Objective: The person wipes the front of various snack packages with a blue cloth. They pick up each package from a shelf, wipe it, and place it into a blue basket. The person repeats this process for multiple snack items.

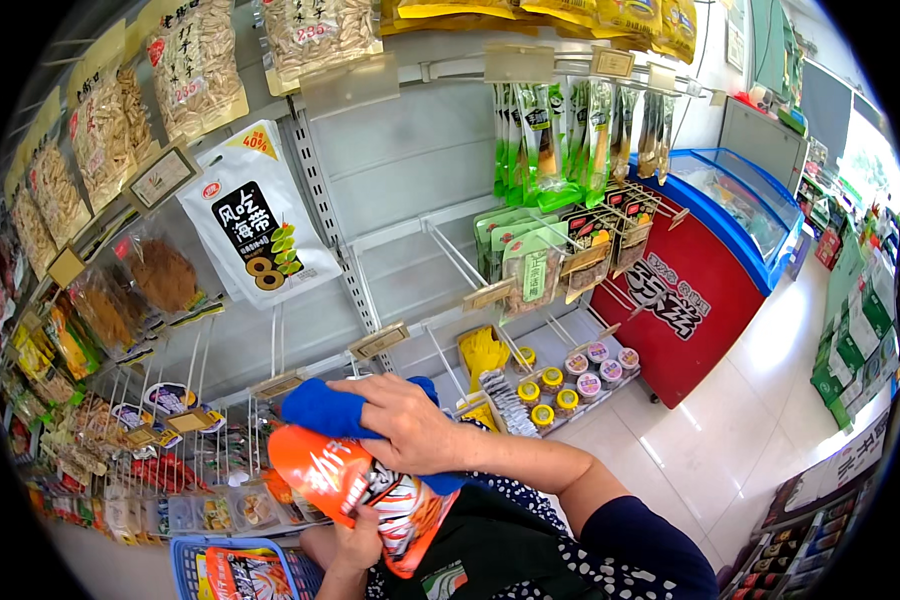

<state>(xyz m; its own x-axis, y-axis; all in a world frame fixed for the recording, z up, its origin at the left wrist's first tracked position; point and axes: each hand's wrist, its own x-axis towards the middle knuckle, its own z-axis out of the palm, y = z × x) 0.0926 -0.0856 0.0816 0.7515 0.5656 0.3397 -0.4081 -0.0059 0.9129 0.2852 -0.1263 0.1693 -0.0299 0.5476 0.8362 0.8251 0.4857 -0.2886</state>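
My left hand (356,541) grips the lower edge of an orange snack bag (322,469) with white lettering and a food picture, held tilted before my dark apron (487,540). A crumpled blue cloth (322,409) is in my right hand (405,420), pressed against the top of the same bag. Part of the cloth shows below my right wrist. Under my left hand stands a blue plastic basket (187,547) with another orange bag (247,574) in it.
A grey rack with wire hooks (457,259) fills the front. It carries a white snack pouch (262,217), bags of seeds (195,67) and green packs (544,150). Small jars (551,379) stand on the bottom shelf. A red chest freezer (682,300) is at the right, beside the tiled floor (690,450).
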